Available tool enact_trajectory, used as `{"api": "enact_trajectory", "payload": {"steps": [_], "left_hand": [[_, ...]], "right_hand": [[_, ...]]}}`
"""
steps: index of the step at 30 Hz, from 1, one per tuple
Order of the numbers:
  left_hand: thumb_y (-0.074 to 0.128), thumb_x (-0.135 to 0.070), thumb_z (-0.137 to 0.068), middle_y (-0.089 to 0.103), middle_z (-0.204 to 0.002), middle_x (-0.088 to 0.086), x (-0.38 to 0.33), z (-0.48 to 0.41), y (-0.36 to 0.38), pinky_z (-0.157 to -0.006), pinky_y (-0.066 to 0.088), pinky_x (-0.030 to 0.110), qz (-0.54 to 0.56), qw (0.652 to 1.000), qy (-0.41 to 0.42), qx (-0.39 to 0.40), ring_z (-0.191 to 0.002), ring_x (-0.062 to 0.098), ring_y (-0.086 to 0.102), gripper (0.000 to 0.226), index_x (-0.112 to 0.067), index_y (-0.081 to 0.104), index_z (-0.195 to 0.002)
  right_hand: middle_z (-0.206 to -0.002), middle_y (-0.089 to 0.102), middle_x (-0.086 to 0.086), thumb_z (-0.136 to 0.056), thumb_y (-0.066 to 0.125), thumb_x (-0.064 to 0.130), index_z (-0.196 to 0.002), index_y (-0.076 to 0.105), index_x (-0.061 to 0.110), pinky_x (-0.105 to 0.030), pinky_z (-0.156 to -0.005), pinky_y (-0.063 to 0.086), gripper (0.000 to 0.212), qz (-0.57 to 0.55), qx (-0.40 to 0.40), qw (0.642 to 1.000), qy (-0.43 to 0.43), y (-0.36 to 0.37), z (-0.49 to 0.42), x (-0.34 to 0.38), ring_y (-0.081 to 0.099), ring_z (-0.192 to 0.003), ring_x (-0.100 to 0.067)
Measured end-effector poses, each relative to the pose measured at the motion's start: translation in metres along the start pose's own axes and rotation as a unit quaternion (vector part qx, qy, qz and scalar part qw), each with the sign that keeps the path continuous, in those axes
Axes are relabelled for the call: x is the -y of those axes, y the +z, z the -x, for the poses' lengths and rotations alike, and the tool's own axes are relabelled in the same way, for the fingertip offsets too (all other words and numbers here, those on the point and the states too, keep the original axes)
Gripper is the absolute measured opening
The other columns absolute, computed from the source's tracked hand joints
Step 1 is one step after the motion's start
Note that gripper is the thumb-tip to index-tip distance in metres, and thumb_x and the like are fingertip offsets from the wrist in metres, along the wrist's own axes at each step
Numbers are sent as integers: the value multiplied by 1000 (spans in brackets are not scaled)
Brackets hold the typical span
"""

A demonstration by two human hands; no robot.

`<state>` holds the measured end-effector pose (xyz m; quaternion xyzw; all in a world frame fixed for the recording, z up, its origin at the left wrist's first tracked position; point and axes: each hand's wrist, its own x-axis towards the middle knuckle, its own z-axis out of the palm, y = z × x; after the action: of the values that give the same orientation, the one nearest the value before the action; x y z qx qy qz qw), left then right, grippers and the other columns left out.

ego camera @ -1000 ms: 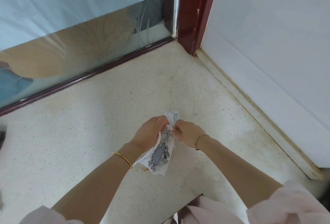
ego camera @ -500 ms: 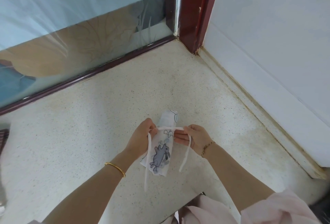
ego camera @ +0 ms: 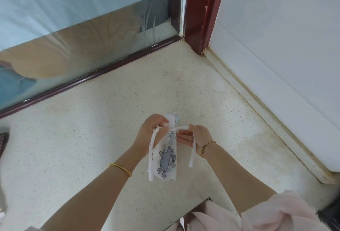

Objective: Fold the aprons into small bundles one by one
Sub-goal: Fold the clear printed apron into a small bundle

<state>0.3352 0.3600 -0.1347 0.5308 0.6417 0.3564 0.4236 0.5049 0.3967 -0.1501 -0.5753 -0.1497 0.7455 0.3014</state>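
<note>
A white apron with a grey rabbit print is rolled into a narrow bundle (ego camera: pixel 167 155) lying on the speckled floor (ego camera: pixel 92 138). Its two white strap ends (ego camera: pixel 191 149) cross over the bundle's upper part. My left hand (ego camera: pixel 152 131) pinches the left strap, whose tail hangs down beside the bundle. My right hand (ego camera: pixel 195 137) pinches the other strap, and its loose end dangles below my wrist. Both hands hover just above the bundle, pulling the straps apart sideways.
A glass door with a dark red frame (ego camera: pixel 92 78) runs along the far side. A red post (ego camera: pixel 200 13) stands in the corner, and a white wall with a skirting (ego camera: pixel 276 102) runs down the right. A dark striped thing (ego camera: pixel 3 140) shows at the left edge.
The hands were close together on top of the bundle; they have moved apart, each drawing out a strap end, and the straps now stretch across the bundle.
</note>
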Motion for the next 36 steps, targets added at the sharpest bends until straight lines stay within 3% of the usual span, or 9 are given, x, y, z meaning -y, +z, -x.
{"api": "enact_trajectory", "payload": {"steps": [4,8,10,16,19,21,25,30,36], "left_hand": [[69,-23,-83,60,-66,-12,-11,-9,9,-61,42,17,-45,998,-14,45,-61,4,52,22,-15,58,-66],[62,-15,-88,66,-86,-2,-15,-17,9,-68,50,15,-42,996,-71,42,-74,11,63,3,-17,64,-89],[58,-11,-88,62,-90,-8,-14,-18,7,-68,45,10,-96,991,-64,68,-78,4,59,16,-21,64,-100],[61,-25,-88,56,-80,-4,-17,-21,9,-69,42,27,-270,950,7,157,-77,14,53,8,-27,63,-81],[53,-32,-93,55,-80,-1,-14,-24,12,-69,42,29,-279,950,-6,140,-75,15,52,19,-17,59,-82],[50,-29,-95,51,-76,-2,-12,-25,12,-66,37,27,-267,953,-12,145,-73,15,48,19,-14,55,-83],[49,-20,-93,59,-76,-1,-16,-24,11,-62,41,23,-167,975,-65,135,-67,11,53,9,-21,51,-84],[48,-8,-94,66,-69,3,-26,-25,5,-54,44,11,-24,987,-117,103,-54,0,57,20,-10,52,-75],[68,-4,-81,63,-79,2,-19,-27,4,-71,48,24,8,981,-154,115,-71,13,59,14,-13,59,-84]], "right_hand": [[-95,62,-24,-99,41,9,-87,45,6,-42,-70,59,13,97,4,994,-47,12,1,-2,67,-75,-32],[-76,61,-6,-93,54,12,-81,50,11,-19,-56,53,13,357,19,925,-133,11,6,-3,59,-59,-13],[-66,51,4,-90,60,19,-75,50,16,-13,-53,39,18,433,25,886,-164,12,10,0,46,-56,-6],[-56,53,0,-96,42,45,-74,66,3,-14,-44,29,52,352,46,920,-165,17,19,10,39,-45,-6],[-60,56,-7,-101,34,32,-74,63,6,-20,-39,27,47,265,43,950,-161,22,19,18,36,-38,-9],[-75,57,-8,-97,36,11,-92,57,5,-27,-44,43,23,288,20,944,-161,20,16,21,49,-44,-14],[-91,59,2,-94,39,-1,-115,53,13,-30,-56,56,28,424,79,895,-112,17,17,21,65,-64,-26],[-82,59,-2,-90,55,15,-91,60,9,-30,-70,51,7,579,32,788,-207,14,16,16,56,-72,-17],[-63,58,8,-82,67,20,-66,55,19,-21,-66,46,20,602,101,759,-226,12,22,18,55,-63,-7]]}}
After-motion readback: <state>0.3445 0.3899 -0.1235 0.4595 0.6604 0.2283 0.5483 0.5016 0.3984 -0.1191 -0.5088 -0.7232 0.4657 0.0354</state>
